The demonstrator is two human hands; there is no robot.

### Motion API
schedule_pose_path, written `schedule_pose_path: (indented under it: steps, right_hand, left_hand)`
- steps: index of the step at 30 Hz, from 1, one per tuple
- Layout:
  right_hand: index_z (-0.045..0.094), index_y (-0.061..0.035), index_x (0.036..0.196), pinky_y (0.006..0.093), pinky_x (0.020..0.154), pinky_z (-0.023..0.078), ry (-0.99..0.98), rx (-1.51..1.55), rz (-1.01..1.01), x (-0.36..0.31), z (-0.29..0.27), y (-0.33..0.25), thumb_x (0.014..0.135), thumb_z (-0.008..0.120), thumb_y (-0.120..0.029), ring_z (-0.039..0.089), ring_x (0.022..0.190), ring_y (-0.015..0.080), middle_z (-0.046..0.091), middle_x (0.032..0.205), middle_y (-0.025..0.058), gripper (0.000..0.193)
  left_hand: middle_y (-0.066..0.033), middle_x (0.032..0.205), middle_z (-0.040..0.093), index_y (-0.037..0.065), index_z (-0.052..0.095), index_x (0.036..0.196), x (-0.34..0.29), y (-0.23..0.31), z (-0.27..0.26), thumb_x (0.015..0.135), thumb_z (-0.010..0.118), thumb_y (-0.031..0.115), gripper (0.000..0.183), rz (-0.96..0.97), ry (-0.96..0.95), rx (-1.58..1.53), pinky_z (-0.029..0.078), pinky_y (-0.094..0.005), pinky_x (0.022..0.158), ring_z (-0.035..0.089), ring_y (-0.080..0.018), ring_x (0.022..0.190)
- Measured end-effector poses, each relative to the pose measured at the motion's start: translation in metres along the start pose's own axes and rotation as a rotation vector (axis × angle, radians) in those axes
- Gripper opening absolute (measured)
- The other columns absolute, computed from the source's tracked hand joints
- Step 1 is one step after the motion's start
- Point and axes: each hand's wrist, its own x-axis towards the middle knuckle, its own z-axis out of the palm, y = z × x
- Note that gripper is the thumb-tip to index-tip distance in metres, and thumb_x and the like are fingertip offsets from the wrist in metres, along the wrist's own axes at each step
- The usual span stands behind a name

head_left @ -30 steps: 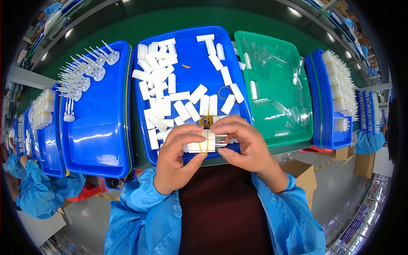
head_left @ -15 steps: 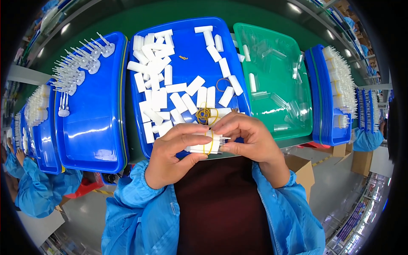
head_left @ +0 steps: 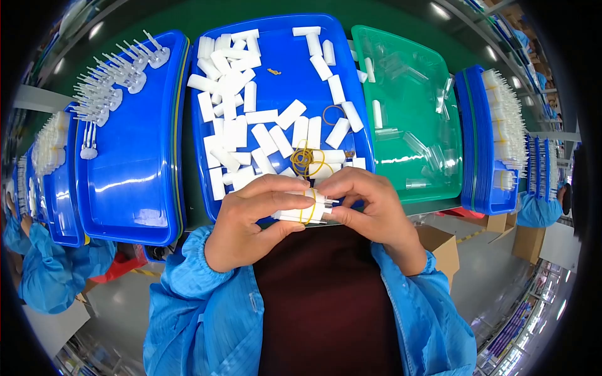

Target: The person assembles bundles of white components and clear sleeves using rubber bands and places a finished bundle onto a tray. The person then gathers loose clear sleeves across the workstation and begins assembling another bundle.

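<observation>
In front of my chest I hold a small bundle of white cylinders [head_left: 318,212] with thin pins sticking out at its right end. A yellow rubber band [head_left: 313,199] loops around its middle. My left hand [head_left: 251,216] is closed round the left side, thumb below and fingers over the top. The fingers of my right hand [head_left: 373,207] pinch at the pin end and partly hide it. Just beyond my hands, a blue tray [head_left: 276,47] carries many loose white cylinders [head_left: 236,133] and a tangle of yellow rubber bands [head_left: 303,160].
A green tray [head_left: 401,169] with clear tubes [head_left: 415,143] stands right of the middle tray. On the left, another blue tray [head_left: 132,194] holds clusters of pinned clear pieces [head_left: 94,106]. Stacked blue trays [head_left: 473,144] bear banded white bundles [head_left: 498,109] at far right. Co-workers' blue sleeves [head_left: 47,276] show at the edges.
The trays appear slightly higher in the picture. Both hands keep nearly the same grip on the bundle, with only small finger shifts.
</observation>
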Motion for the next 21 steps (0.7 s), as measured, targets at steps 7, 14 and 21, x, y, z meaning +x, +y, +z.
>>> schedule_pose_path:
  steps: [7,14,21]
  right_hand:
    - [0.063,-0.0034,0.100,0.0235,0.061,0.052,0.010,-0.052,-0.008,0.000,0.002,-0.002,0.077,0.072,-0.002,0.067,0.086,0.0170,0.065,0.098,0.0080,0.025]
    - [0.063,-0.0018,0.097,0.0234,0.061,0.054,0.046,0.018,0.031,-0.003,0.008,-0.004,0.076,0.071,0.001,0.067,0.086,0.0164,0.065,0.098,0.0087,0.022]
    - [0.063,-0.0019,0.097,0.0226,0.061,0.053,0.042,0.038,0.036,-0.003,0.010,-0.004,0.077,0.072,0.000,0.067,0.084,0.0157,0.066,0.098,0.0084,0.022]
  left_hand:
    - [-0.0115,0.112,0.063,0.008,0.069,0.105,-0.002,0.000,0.000,0.070,0.075,-0.001,0.037,0.004,0.002,0.028,0.052,-0.0325,0.085,0.062,-0.0258,0.103]
    - [-0.0108,0.112,0.063,0.008,0.069,0.105,-0.004,-0.005,0.001,0.070,0.075,-0.002,0.037,-0.004,-0.004,-0.004,0.052,-0.0328,0.085,0.062,-0.0251,0.103]
    - [-0.0107,0.111,0.064,0.008,0.069,0.104,-0.007,-0.006,-0.002,0.068,0.076,-0.002,0.038,-0.010,0.014,-0.037,0.051,-0.0332,0.086,0.062,-0.0254,0.104]
